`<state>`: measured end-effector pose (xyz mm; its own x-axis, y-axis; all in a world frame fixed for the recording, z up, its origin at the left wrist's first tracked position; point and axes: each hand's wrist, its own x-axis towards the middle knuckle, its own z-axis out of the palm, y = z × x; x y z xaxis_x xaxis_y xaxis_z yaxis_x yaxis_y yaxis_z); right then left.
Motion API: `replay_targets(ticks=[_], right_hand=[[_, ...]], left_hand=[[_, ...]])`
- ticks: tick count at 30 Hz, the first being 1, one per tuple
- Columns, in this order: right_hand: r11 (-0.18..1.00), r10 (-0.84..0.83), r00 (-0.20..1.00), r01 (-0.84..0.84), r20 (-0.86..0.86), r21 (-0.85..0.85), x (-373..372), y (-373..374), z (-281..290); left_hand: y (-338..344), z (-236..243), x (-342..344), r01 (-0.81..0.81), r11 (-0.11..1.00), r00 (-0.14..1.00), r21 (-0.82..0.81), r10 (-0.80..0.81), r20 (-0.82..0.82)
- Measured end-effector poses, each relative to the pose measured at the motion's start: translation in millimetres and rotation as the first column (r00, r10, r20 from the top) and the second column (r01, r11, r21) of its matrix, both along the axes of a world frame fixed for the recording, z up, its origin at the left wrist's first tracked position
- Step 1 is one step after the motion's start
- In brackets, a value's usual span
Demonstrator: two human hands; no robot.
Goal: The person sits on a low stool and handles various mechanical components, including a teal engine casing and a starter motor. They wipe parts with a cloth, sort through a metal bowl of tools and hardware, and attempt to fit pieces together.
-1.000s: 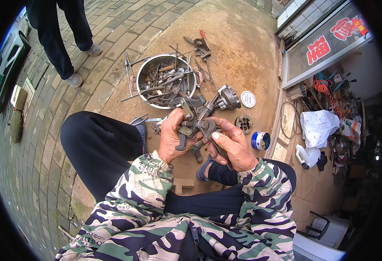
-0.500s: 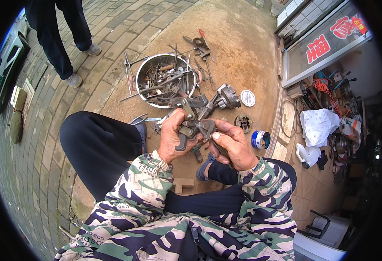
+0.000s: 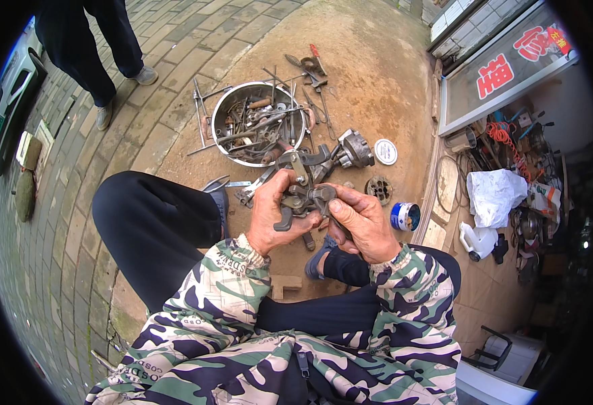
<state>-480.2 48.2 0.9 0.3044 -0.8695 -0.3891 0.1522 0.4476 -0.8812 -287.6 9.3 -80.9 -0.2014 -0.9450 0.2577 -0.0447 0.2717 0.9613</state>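
In front of my knees I hold a dark steel gear puller (image 3: 301, 198) with hooked jaws. My left hand (image 3: 269, 214) is closed round its left side, and one jaw curves out below the thumb. My right hand (image 3: 365, 221) grips the right end, thumb pressed beside the puller's head; the fingers underneath are partly hidden. Just beyond the puller a grey metal motor-like part (image 3: 356, 150) lies on the ground. A round metal piece with holes (image 3: 378, 190) sits to the right of it.
A metal basin (image 3: 219, 148) full of tools stands ahead, with red-handled pliers (image 3: 315, 54) beyond. To the right are a white lid (image 3: 385, 152), a blue tin (image 3: 400, 217) and a white jug (image 3: 476, 241). A wooden block (image 3: 286, 286) lies between my legs. A person (image 3: 94, 54) stands far left.
The gear puller has turned slightly in my hands, and my right thumb has shifted along its head. The standing person's nearer foot has moved left.
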Motion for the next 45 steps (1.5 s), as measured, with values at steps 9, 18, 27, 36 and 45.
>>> replay_targets(ticks=[9, 18, 27, 36, 45], right_hand=[[0.999, -0.037, 0.999, 0.037, 0.02, -0.026, 2.8, 0.2, -2.5], [0.998, -0.02, 0.999, 0.022, 0.043, -0.061, 0.9, -0.1, -5.5], [0.969, 0.095, 0.964, -0.147, -0.248, -0.2, -2.8, 1.5, 11.9], [0.972, 0.233, 0.969, -0.23, -0.078, 0.05, -17.9, -10.9, 23.1], [0.949, 0.316, 0.942, -0.314, -0.113, 0.036, -23.4, -7.5, 24.3]], left_hand=[[6.0, 10.4, -11.0, -0.208, 0.976, 0.976, -0.067, 0.202, -0.08], [2.8, 23.2, -2.8, 0.026, 0.999, 0.997, -0.027, -0.029, -0.078], [-10.2, 22.1, 17.2, 0.211, 0.971, 0.976, -0.113, -0.215, -0.02], [-3.4, 29.5, 15.0, 0.2, 0.98, 0.98, -0.023, -0.199, 0.019], [-6.6, 35.1, 24.3, 0.4, 0.914, 0.916, 0.071, -0.397, -0.052]])
